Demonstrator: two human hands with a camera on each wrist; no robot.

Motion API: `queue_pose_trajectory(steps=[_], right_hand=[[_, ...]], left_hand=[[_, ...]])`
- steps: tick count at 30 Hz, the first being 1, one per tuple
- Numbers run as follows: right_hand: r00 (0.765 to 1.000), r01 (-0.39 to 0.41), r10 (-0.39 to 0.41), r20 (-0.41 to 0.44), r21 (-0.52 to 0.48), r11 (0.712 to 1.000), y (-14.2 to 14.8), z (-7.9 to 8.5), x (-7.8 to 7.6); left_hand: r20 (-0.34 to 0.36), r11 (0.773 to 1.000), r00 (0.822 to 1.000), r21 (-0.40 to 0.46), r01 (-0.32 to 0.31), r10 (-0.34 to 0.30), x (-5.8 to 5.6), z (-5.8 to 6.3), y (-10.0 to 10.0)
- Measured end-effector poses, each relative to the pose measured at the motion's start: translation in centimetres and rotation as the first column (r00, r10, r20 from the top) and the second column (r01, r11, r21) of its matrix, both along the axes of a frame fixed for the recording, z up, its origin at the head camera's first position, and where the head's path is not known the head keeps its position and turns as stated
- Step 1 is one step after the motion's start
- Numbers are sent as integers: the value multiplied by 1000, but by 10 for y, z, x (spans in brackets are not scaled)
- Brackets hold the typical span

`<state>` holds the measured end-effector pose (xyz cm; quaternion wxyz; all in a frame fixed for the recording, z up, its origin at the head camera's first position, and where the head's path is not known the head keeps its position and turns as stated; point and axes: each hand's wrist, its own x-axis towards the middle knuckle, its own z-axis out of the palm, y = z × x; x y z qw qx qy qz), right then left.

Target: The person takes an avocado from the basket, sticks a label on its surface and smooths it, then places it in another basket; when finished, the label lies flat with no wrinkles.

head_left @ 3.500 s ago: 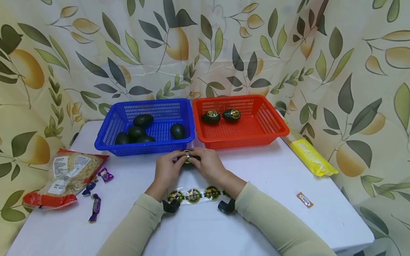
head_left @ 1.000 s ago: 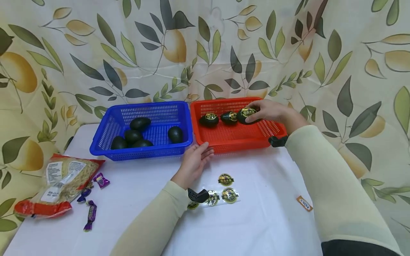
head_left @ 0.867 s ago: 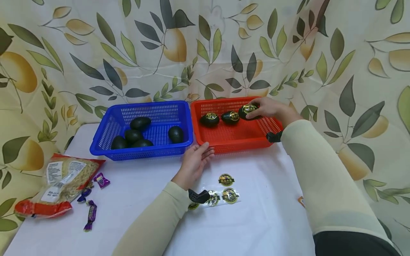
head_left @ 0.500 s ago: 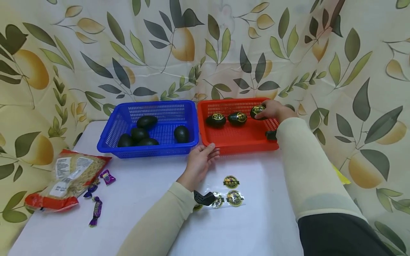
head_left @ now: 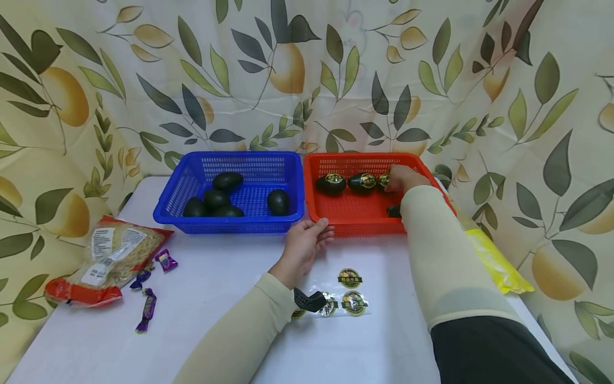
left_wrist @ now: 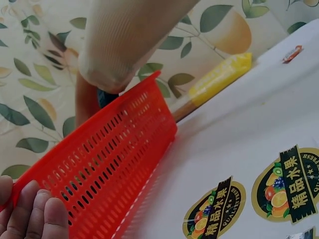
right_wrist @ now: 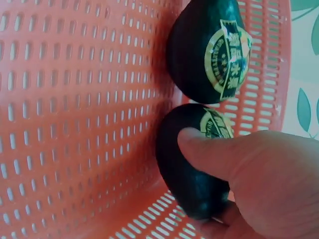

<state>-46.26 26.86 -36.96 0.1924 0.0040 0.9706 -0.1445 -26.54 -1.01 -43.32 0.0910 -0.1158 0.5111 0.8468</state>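
Inside the red basket (head_left: 357, 226), my right hand (head_left: 405, 178) holds a dark avocado (right_wrist: 187, 159) bearing a gold-and-black sticker. The right wrist view shows the thumb on its side and fingers beneath, with the avocado against the basket floor or wall. Two more stickered avocados, one on the left (head_left: 331, 184) and one in the middle (head_left: 362, 183), lie in a row beside it. My left hand (head_left: 304, 248) grips the basket's front rim near its left corner, thumb above and fingers below. A clear sheet of round stickers (head_left: 338, 306) lies by the left wrist.
A blue basket (head_left: 230, 226) with several plain avocados stands at the left, against the red one. A red-ended bag of grain (head_left: 107, 261) and wrapped candies (head_left: 146, 309) lie farther left. At the right edge is a yellow packet (head_left: 496, 261), partly behind the right sleeve.
My right hand has carried the stickered avocado from the table into the red basket and lowered it beside the other two. The left hand has moved to the basket's front rim.
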Motion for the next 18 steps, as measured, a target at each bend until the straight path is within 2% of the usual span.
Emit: queue_pose_trajectory(steps=[5,8,10,12,15,17,18], right_hand=[[998,-22,26,-52,82,996,-4,3,4],[990,-56,75,-120,155,986,-11,10,4],[979,-87,119,-166,190,978,-19,16,3],[968,-129,168,-188,205,970,-28,22,3],[957,-177,210,-199,171,969,-43,28,5],[955,-205,227,-190,127,970,-53,31,8],[952,-219,236,-194,105,970,-58,32,10]], left_hand=[[-11,999,1000,-34,-3,2,1,1,1],[-14,997,1000,-75,3,-4,3,2,0],[-9,993,999,-110,31,-32,4,3,-4],[-5,986,997,-149,78,-80,8,2,-12],[8,962,988,-226,155,-157,16,2,-32],[15,954,986,-250,163,-164,23,2,-48],[17,958,988,-245,151,-151,25,1,-57]])
